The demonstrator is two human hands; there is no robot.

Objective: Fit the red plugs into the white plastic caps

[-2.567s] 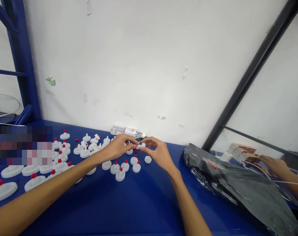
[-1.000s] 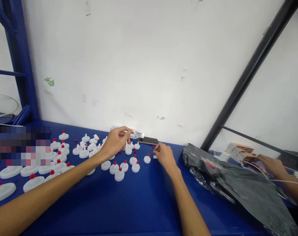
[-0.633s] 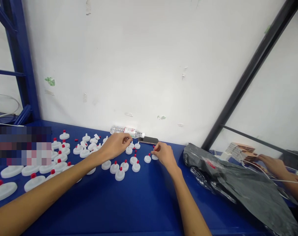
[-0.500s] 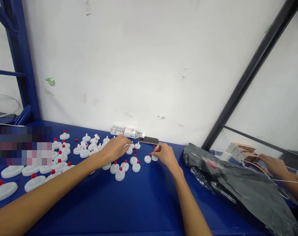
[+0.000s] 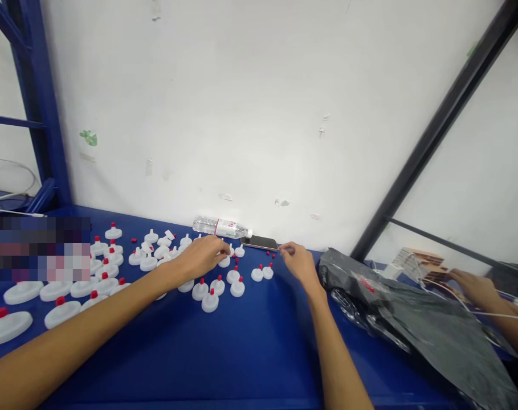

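My left hand (image 5: 204, 254) reaches among the white spouted lids, its fingers curled at a white lid (image 5: 224, 262) with part of the grip hidden. Farther right, my right hand (image 5: 299, 262) is raised a little by the phone's right end, thumb and fingers slightly apart with nothing visible between them. Small red caps (image 5: 268, 253) lie just left of its fingertips. Two lids with red caps on their spouts, one of them this capped lid (image 5: 268, 273), stand side by side below. Several more capped lids (image 5: 209, 300) stand between the hands.
Many red-capped lids (image 5: 62, 312) cover the left of the blue table (image 5: 250, 353). A clear bottle (image 5: 224, 228) and a dark phone (image 5: 259, 243) lie against the wall. A grey plastic bag (image 5: 395, 307) lies at right. Another person's hand (image 5: 474, 285) shows beyond the black post.
My right hand has drawn off the right-hand lid, up and to the right, and that lid's red cap now shows. The left hand has stayed nearly in place.
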